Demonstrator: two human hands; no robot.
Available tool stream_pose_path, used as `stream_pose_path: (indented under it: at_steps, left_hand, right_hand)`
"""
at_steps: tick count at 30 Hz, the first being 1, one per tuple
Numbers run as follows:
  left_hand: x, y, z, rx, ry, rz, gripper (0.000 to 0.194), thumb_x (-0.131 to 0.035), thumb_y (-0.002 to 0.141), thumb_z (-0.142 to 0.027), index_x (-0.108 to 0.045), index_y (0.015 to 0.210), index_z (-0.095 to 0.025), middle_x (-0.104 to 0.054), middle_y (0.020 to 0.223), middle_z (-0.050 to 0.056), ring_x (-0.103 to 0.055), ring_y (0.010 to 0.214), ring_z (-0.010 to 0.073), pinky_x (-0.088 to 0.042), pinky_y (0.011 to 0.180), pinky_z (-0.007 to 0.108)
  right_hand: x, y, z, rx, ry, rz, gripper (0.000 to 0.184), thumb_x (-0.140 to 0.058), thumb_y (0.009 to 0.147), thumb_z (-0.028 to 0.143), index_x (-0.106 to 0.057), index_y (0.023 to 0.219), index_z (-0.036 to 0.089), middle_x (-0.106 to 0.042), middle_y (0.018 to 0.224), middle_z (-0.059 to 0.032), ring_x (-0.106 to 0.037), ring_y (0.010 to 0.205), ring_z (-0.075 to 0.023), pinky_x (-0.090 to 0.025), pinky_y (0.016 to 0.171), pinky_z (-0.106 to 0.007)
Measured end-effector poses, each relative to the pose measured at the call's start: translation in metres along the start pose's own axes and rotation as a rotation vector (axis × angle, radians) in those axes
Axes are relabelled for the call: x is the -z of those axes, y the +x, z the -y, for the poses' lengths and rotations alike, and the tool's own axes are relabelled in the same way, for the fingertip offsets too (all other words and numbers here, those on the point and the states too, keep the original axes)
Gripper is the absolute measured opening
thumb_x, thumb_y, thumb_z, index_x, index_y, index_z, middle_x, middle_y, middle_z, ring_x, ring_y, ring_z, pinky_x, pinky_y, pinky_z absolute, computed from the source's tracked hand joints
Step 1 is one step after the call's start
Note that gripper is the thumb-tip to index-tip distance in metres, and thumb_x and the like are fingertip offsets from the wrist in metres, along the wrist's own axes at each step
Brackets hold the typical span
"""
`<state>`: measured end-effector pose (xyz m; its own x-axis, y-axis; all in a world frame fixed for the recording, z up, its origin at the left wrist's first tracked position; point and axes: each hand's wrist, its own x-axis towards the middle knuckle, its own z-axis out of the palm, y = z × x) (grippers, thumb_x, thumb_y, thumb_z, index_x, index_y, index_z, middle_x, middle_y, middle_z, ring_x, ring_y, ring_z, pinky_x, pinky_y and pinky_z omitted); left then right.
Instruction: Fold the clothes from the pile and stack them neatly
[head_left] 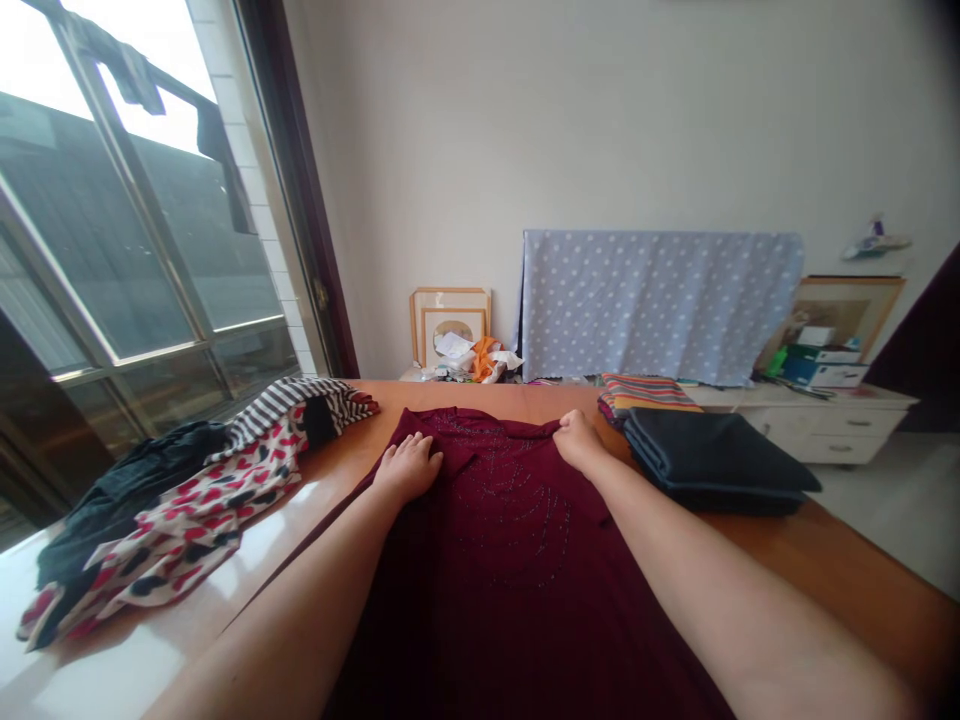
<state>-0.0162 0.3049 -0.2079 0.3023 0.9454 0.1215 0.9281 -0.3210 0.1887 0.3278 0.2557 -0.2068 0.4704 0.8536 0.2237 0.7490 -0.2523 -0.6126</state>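
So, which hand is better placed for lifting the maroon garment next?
Probably the right hand: it seems to pinch the maroon garment at one shoulder, while the left hand lies palm-down near the other.

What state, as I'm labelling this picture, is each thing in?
Maroon garment: laid out, beaded side up
Left grip: open, on the garment
Right grip: closed on the garment's upper edge
Heart-print cloth: loose, crumpled
Black-and-white striped cloth: loose, bunched
Dark cloth at right: folded
Multicolored striped cloth: folded
Polka-dot cloth: hanging, spread
Drawers: shut
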Motion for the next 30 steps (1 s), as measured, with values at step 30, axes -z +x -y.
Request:
stream_pose_path:
  at_steps: [30]
  left_hand:
    - [0.038,-0.03,0.01,0.153,-0.413,-0.289,0.045,-0.041,0.096,-0.047,-0.057,0.13,-0.022,-0.063,0.133,0.01,-0.056,0.126,0.025,-0.041,0.103,0.034]
  right_hand:
    - [0.035,-0.078,0.031,0.356,-0.002,0.229,0.039,-0.055,0.083,0.023,-0.07,0.119,0.018,-0.07,0.121,-0.0102,-0.064,0.114,-0.0226,-0.045,0.098,-0.03]
